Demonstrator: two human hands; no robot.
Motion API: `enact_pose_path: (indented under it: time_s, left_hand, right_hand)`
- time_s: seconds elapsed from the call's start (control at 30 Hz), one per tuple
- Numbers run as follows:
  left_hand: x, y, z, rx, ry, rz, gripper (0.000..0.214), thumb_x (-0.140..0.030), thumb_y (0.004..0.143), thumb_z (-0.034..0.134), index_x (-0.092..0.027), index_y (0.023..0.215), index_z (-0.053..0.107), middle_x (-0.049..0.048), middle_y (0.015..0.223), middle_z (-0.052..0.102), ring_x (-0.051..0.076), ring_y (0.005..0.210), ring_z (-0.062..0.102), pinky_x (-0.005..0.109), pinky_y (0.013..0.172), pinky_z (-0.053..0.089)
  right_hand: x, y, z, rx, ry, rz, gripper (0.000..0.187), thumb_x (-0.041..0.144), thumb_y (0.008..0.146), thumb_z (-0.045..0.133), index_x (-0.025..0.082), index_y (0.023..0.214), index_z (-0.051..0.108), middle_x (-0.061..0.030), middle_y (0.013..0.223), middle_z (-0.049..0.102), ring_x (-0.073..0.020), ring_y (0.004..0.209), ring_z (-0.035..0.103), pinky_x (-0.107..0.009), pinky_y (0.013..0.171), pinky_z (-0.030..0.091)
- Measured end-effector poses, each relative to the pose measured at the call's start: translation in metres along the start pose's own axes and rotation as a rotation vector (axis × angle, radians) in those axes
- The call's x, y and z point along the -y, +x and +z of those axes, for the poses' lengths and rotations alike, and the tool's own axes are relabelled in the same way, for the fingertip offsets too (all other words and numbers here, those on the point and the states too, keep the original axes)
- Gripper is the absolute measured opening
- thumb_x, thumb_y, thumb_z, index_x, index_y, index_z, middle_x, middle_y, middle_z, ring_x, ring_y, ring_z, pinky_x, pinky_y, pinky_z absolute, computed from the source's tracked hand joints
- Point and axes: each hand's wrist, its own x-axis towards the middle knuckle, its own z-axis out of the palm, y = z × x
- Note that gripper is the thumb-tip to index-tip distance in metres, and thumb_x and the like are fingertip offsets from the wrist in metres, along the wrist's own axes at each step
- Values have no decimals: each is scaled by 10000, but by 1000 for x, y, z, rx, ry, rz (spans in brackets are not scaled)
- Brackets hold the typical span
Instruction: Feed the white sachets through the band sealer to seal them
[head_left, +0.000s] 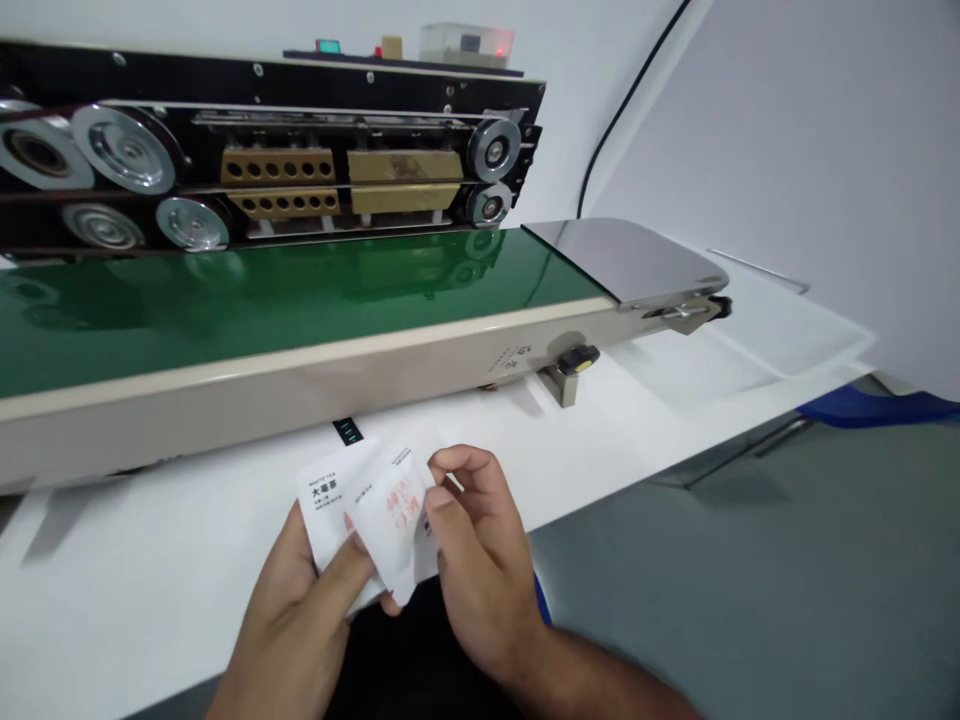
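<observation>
White tea sachets (401,515) with black print and a red mark are fanned out between my hands, just in front of the machine's near side. At least two overlap; I cannot tell exactly how many. My left hand (300,610) is closed round them from the lower left, its thumb pressed on the front. On the right, my right hand (484,560) pinches the edge of the top sachet between thumb and curled forefinger. A dark strip with light green marks (347,431) lies on the table just behind the sachets.
Across the white table (90,590) stands a band sealer (285,180) with metal wheels and brass-coloured blocks. Its green conveyor belt (300,300) runs in front, ending at a metal plate (630,260). A black knob (577,359) sticks out below. A black cable (626,110) hangs behind.
</observation>
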Motion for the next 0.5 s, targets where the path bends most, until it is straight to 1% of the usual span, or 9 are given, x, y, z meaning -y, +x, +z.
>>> enact_pose_path:
  time_s: [0.07,0.1,0.17,0.2,0.23,0.3,0.37,0.43,0.5]
  left_hand:
    - [-1,3,1,-68,-50,-3,410,-396,698,824,-269,1042,641,3,940,689,159,727,608,252,611,521]
    - [-1,5,0,-109,-78,-14,397,-371,703,816,-279,1049,644,6,946,699,181,767,634,261,617,536]
    - [-3,7,-4,-173,-135,-25,292,-318,746,757,-265,1017,662,22,944,710,222,855,659,280,639,563]
    - [-4,7,-6,-183,-149,-28,265,-298,754,735,-254,1007,669,30,951,711,228,869,659,282,638,568]
    - [-5,7,-7,-169,-155,-38,257,-296,752,731,-241,997,675,40,940,711,228,847,656,282,616,567]
    - [-7,6,-6,-95,-149,-73,278,-329,760,738,-210,1004,676,62,901,707,223,761,644,292,557,551]
    - [-9,3,-1,-57,-112,-123,294,-395,806,714,-184,1006,665,58,827,697,194,658,616,295,522,531]
    - [-8,2,3,-61,-109,-157,335,-450,820,703,-183,1013,641,25,752,680,169,604,597,283,516,523]
    - [-5,2,5,-7,-122,-173,445,-463,758,773,-204,1078,605,4,765,698,163,638,625,268,567,537]
  right_hand:
    - [1,-1,-1,10,-85,-72,239,357,910,650,257,1054,486,13,898,524,-113,699,541,-218,601,485]
    - [4,0,-3,10,-121,-99,243,341,903,667,254,1051,495,12,900,531,-109,706,543,-208,597,483]
    - [17,6,-10,32,-214,-125,239,307,887,696,242,1037,522,8,892,568,-107,710,553,-202,589,478]
    - [26,9,-14,62,-278,-134,222,290,881,705,231,1021,543,6,880,589,-108,716,560,-205,596,477]
    - [35,13,-18,108,-350,-139,192,276,879,708,218,996,567,2,868,607,-109,721,565,-209,606,476]
    - [55,22,-26,229,-487,-143,127,254,879,704,195,942,610,-3,850,630,-108,715,570,-214,607,469]
    - [72,30,-30,344,-600,-151,76,224,875,696,182,905,640,-7,844,643,-116,721,586,-221,601,469]
    - [84,36,-32,446,-656,-141,44,198,862,691,176,883,659,-15,855,658,-132,743,604,-240,622,482]
    - [87,39,-31,497,-647,-104,64,191,837,709,175,884,670,-18,857,663,-138,759,603,-253,658,484]
